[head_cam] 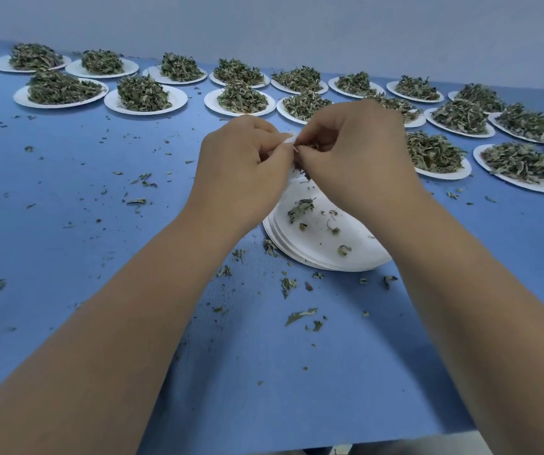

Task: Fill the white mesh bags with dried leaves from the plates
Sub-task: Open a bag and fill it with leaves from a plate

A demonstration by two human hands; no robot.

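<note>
Over the near plate stack point(355, 254), we hold our 2 hands close together, fingertips nearly touching. Our left hand point(241, 159) pinches the white mesh bag point(288, 138) at its mouth, fingers curled. Only a small corner of the bag shows between the hands; the rest is hidden behind them. Our right hand point(355, 152) is curled round a pinch of dried leaves point(311, 146) and presses it toward that opening.

We judge this to be the filling step, with 1 plate's worth almost gone: the top plate of the stack holds just a few scraps. Next we likely need to poke the last bits in without spilling, then reach to the far rows, where heaped plates point(113, 101) wait across the blue table point(67, 241) from left to right. Crumbs litter the table near us.
</note>
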